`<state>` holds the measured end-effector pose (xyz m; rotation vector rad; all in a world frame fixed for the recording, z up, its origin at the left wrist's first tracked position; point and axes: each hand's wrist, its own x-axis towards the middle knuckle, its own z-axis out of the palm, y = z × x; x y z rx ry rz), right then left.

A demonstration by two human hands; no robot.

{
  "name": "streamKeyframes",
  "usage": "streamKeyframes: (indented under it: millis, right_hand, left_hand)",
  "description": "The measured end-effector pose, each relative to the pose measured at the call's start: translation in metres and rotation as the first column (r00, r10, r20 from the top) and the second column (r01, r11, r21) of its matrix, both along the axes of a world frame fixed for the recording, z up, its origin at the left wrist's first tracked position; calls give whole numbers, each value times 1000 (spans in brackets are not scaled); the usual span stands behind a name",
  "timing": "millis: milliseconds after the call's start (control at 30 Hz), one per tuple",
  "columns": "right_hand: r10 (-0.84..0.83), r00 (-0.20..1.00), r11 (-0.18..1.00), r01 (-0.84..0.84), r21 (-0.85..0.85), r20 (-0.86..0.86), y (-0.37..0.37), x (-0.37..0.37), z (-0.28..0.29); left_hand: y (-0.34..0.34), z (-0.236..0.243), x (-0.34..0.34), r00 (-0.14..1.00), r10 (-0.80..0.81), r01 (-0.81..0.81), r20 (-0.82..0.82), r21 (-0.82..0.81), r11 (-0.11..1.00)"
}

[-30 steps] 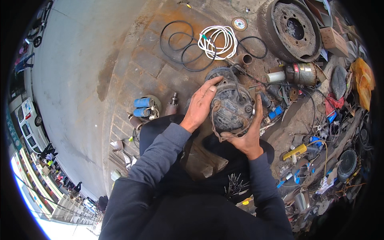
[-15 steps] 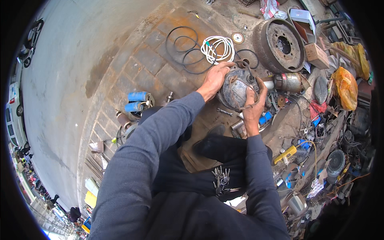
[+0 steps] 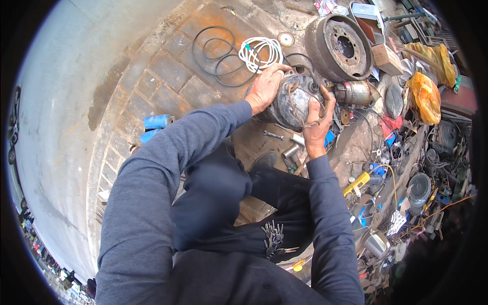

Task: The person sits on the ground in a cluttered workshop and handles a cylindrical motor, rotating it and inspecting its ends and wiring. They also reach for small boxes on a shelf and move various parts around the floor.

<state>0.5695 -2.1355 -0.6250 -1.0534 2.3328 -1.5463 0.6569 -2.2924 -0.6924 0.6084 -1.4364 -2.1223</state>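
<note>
My left hand grips the upper left of a heavy, dirty, dark metal motor housing, fingers over its top edge. My right hand holds its right side, thumb on the front face. A rusty wire loop and a dark cable run over the housing; its underside is hidden. Just below lie an open-end wrench and small metal cylinders. Right of it lies another cylindrical motor; above it, a coiled white hose and loops of black cable.
A rusty wheel rim, cardboard box and orange bag are at upper right. Scrap and a yellow tool crowd the right side. Blue cylinders stand left. My bent legs and a key bunch are below, a road at far left.
My hands and the housing have moved forward, away from my lap, with both arms reaching further. The view has shifted; my legs and the wrench show more, and my left knee has moved.
</note>
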Motion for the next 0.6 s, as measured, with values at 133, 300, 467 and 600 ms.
streamKeyframes:
  millis: [133, 300, 467, 600]
  right_hand:
    - [24, 998, 1000, -23, -4, 61, 2, -1, 1]
    - [31, 999, 997, -32, 75, 15, 1, -3, 5]
    - [7, 997, 997, -13, 76, 82, 1, 1, 9]
    - [-29, 999, 989, 23, 143, 45, 0, 2, 10]
  left_hand:
    - [-1, -2, 1, 999, 18, -23, -33, -156, 987]
    - [-3, -2, -3, 988, -33, 40, -151, 44, 998]
    - [-4, -5, 1, 980, -51, 40, -190, -57, 998]
    - [-7, -5, 3, 963, -84, 88, -257, 3, 996]
